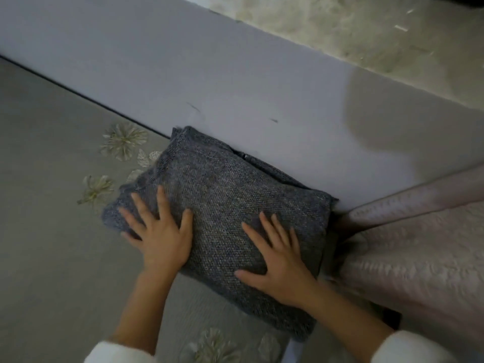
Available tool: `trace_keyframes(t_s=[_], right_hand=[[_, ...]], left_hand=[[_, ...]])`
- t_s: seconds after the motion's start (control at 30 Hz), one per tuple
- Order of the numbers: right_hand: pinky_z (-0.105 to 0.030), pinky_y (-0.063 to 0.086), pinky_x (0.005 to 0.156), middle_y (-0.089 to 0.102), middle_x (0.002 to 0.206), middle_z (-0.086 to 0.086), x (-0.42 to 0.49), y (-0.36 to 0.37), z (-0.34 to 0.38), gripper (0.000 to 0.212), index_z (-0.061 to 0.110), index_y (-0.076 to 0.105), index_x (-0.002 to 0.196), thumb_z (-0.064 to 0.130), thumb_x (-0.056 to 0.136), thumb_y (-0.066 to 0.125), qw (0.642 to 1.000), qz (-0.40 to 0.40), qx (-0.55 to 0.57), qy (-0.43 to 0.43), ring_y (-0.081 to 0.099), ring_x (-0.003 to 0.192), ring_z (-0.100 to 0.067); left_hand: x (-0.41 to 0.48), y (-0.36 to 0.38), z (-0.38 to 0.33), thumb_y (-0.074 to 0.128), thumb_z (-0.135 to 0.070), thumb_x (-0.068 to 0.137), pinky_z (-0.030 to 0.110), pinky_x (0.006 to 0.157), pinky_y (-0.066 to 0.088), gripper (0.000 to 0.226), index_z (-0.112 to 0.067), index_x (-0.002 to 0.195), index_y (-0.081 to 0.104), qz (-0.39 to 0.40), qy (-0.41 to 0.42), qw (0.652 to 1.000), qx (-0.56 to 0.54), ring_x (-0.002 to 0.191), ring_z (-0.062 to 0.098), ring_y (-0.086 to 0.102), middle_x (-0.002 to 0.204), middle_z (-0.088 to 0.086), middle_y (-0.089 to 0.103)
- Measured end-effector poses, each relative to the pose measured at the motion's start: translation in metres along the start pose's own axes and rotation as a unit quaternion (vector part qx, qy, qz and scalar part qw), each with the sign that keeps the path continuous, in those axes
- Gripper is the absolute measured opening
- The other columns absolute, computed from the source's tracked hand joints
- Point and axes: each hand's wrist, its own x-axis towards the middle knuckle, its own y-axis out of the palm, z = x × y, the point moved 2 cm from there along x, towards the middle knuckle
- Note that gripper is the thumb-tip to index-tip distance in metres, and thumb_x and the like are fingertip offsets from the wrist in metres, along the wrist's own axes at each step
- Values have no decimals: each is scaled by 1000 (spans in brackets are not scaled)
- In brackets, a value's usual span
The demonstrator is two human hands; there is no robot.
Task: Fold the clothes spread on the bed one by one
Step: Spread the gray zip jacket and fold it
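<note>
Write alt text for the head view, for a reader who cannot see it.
The left hand and right hand press flat on a folded grey-blue knitted garment on a bedspread with embroidered flowers. A pink quilted cover lies to its right.

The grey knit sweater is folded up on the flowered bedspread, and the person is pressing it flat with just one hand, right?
Not quite: both hands are on it. The head view shows the left hand and the right hand lying flat, fingers straight, on the folded grey knit sweater, which does rest on the flowered bedspread.
</note>
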Motion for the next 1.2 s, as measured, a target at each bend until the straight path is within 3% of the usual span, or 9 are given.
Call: trace_keyframes(t_s=[0.07,0.17,0.37,0.47,0.57,0.7,0.83,1.0,1.2], right_hand=[[-47,-27,109,-39,149,16,-2,9,-3,86,57,-26,137,87,75,26,995,58,-76,-13,-36,138,-12],[-53,-19,110,-33,154,9,7,12,-5,87,54,-30,136,83,79,29,986,83,-142,7,-29,142,-20],[-57,-6,114,-17,160,0,0,7,12,91,39,-17,148,76,84,36,982,72,-171,33,-15,146,-26],[-53,11,116,-2,162,0,-29,3,27,84,29,-3,152,64,90,41,986,17,-165,11,3,147,-23],[-50,18,115,2,161,2,-70,11,49,79,26,4,153,57,92,44,985,20,-170,-14,9,147,-21],[-47,19,115,3,161,2,-120,40,94,77,22,10,152,53,93,47,980,59,-181,-61,9,146,-20],[-40,26,110,19,156,-5,-170,89,163,73,15,18,149,50,93,49,963,80,-219,-136,23,139,-25],[-39,30,110,32,149,-7,-261,175,264,65,13,27,146,44,93,49,935,131,-213,-253,30,135,-25],[-38,33,107,37,145,-6,-390,276,358,64,14,30,145,41,91,51,873,190,-228,-388,35,132,-25]], left_hand=[[-26,7,11,29,-65,91,59,113,-5,73,-35,152,0,53,-52,997,-34,142,30,-26,159,4,-20],[-27,16,12,29,-63,93,59,114,-4,74,-31,153,-1,73,-38,995,-49,142,31,-26,158,6,-22],[-36,5,22,27,-61,95,54,116,0,71,-29,153,1,111,-4,991,-71,144,30,-21,160,4,-14],[-93,1,37,32,-48,100,46,118,3,64,-26,153,4,108,11,986,-124,147,30,-10,161,6,-8],[-161,0,61,36,-39,101,39,117,5,61,-21,153,10,96,-30,981,-168,147,31,-1,160,13,-1],[-244,-26,98,39,-31,101,33,114,15,51,-14,148,30,27,-70,970,-229,143,26,20,155,13,25],[-337,-64,162,43,-23,99,29,105,28,39,-13,136,47,-72,-117,963,-230,128,25,41,139,10,49],[-470,-101,267,42,-24,99,29,104,29,38,-14,134,50,-146,-219,944,-200,127,25,42,135,9,52],[-627,-135,374,43,-23,97,32,104,33,37,-12,131,53,-221,-317,902,-192,125,26,45,134,10,54]])
